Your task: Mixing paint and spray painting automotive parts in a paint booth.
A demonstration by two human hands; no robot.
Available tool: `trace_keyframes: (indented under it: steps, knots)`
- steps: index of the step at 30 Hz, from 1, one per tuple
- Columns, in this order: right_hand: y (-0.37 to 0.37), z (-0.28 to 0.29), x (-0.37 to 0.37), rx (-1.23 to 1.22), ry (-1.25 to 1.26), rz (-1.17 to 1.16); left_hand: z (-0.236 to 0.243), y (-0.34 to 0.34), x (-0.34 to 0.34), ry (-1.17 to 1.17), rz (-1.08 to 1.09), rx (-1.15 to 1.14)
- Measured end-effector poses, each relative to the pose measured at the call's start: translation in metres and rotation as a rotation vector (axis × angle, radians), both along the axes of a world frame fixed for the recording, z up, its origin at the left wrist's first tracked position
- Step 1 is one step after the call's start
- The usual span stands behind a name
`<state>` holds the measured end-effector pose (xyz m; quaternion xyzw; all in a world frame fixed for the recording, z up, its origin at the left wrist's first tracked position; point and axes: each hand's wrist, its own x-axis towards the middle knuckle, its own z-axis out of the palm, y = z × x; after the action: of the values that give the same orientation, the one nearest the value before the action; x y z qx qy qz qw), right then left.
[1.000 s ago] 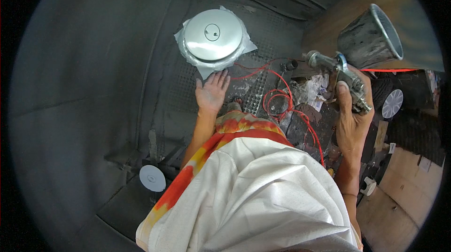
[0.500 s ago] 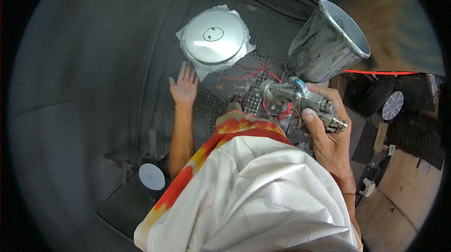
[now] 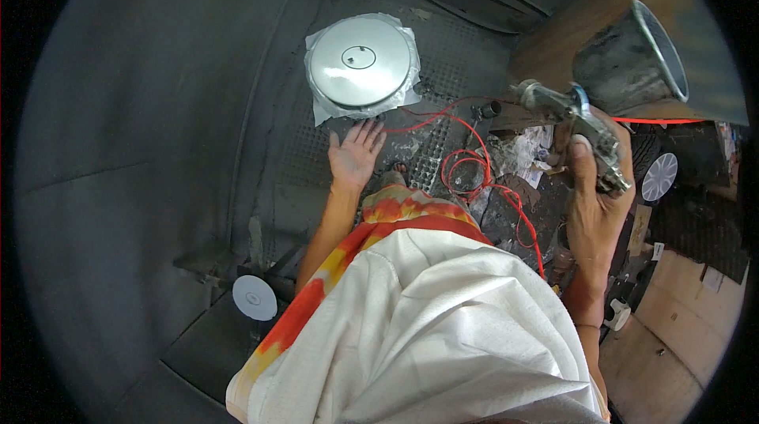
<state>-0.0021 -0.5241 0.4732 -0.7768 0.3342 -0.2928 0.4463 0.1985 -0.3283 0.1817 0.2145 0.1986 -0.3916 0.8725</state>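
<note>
My right hand point(image 3: 594, 207) is wrapped round a metal spray gun point(image 3: 594, 139), its thumb lying along the body. A large paint-smeared cup point(image 3: 621, 68) sits on the gun and tilts to the right. At the far middle is a round, glossy silver cover point(image 3: 360, 84) with an oval mark at its centre. White masking paper point(image 3: 322, 110) shows all round its edge. Palm up, my left hand point(image 3: 356, 159) is open with its fingers stretched out, the tips close to the paper's near edge. Whether they touch it I cannot tell. What holds the cover up is hidden.
A red hose point(image 3: 474, 162) lies looped on the littered floor. Dark walls point(image 3: 142, 147) stand on the left, a brown board point(image 3: 696, 52) at the far right. A white disc point(image 3: 254, 297) is at lower left; a silver wheel cover point(image 3: 659, 177) leans at right.
The spray gun has moved right and away in my right hand, uncovering more of the red hose. My left hand has shifted right, and the masking paper with the cover has turned.
</note>
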Motion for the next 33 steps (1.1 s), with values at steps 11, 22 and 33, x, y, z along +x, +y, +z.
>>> trace_keyframes:
  steps: [11,22,33]
  knots:
    - [0.025,0.001,0.004,0.361,0.024,0.309,0.014,-0.021,-0.012,0.003,-0.002,0.006]
    - [0.000,0.005,0.011,0.106,-0.093,0.130,0.029,-0.030,0.010,0.141,0.099,0.017]
    - [-0.026,0.005,0.007,0.145,0.117,0.170,-0.016,0.070,0.084,-0.104,0.110,0.122]
